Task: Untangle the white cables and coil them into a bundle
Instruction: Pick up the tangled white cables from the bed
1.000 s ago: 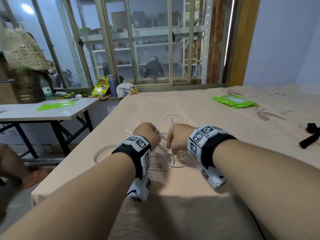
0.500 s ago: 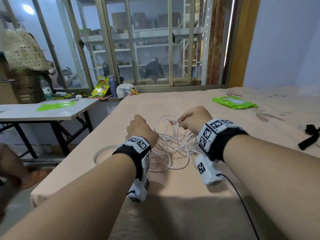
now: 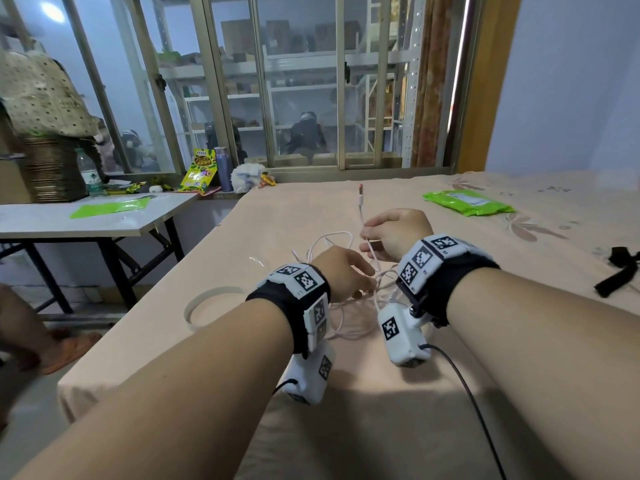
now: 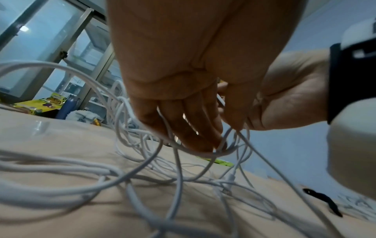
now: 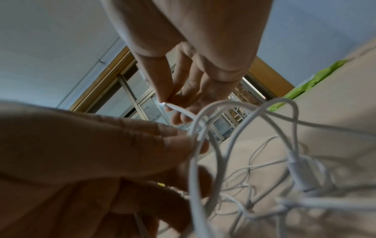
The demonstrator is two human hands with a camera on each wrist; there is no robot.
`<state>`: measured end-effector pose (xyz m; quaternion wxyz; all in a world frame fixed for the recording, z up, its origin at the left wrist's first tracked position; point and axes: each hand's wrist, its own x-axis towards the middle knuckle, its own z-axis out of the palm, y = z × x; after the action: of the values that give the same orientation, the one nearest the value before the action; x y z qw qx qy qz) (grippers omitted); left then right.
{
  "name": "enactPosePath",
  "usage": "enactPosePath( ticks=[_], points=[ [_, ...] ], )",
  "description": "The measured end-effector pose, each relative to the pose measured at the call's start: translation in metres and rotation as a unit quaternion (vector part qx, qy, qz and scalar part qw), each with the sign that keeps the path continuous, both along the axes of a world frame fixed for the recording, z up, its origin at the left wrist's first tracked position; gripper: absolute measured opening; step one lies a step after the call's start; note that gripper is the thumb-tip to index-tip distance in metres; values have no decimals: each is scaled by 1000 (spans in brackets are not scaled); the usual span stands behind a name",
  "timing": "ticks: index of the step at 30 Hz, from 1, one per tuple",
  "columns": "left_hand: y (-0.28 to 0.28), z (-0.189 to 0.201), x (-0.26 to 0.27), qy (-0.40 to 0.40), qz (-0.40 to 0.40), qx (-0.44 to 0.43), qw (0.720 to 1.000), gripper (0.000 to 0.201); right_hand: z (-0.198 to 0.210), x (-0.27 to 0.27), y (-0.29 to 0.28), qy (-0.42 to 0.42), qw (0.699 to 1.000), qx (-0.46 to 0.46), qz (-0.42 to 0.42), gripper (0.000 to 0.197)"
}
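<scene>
Right hand [image 3: 398,233] pinches one white cable end [image 3: 361,195] btwn thumb & fingers, plug pointing up. Left hand [image 3: 341,277] has fingers hooked thru loops of the white cables [image 3: 346,317], a loose tangle on the peach bedsheet [image 3: 346,427] under both wrists.

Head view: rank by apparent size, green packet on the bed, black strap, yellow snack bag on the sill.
1. green packet
2. black strap and yellow snack bag: they look about alike, and the strap is nearer the camera, so I won't rank them.
</scene>
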<state>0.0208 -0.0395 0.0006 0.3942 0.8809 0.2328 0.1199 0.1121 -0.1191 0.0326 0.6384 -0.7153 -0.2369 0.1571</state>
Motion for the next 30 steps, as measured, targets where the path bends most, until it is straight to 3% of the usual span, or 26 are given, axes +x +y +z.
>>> enactPosePath(
  ticks=[4, 9, 15, 17, 24, 27, 30],
  points=[
    [3, 2, -2, 6, 10, 22, 1000, 19, -2, 3, -1, -22, 999, -29, -6, 17],
    [8, 4, -2, -55, 78, -1, 995, 24, -16, 15, 3, -82, 989, -110, -50, 18],
    [12, 5, -4, -81, 132, 3, 988, 14, -23, 23, 14, -153, 975, -160, -37, 5],
    [13, 5, -4, -89, 156, 2, 984, 14, -24, 22, 15, -169, 971, -168, -26, 10],
    [14, 7, 0, -83, 162, 10, 983, 6, -19, 15, 9, -130, 976, -173, 37, 16],
    [15, 7, 3, -89, 163, -9, 983, 10, -15, 10, 7, -78, 983, -144, 82, 9],
    [15, 6, 3, -86, 147, -37, 985, 21, -19, 5, 3, -88, 983, -141, 73, 9]
  ],
)
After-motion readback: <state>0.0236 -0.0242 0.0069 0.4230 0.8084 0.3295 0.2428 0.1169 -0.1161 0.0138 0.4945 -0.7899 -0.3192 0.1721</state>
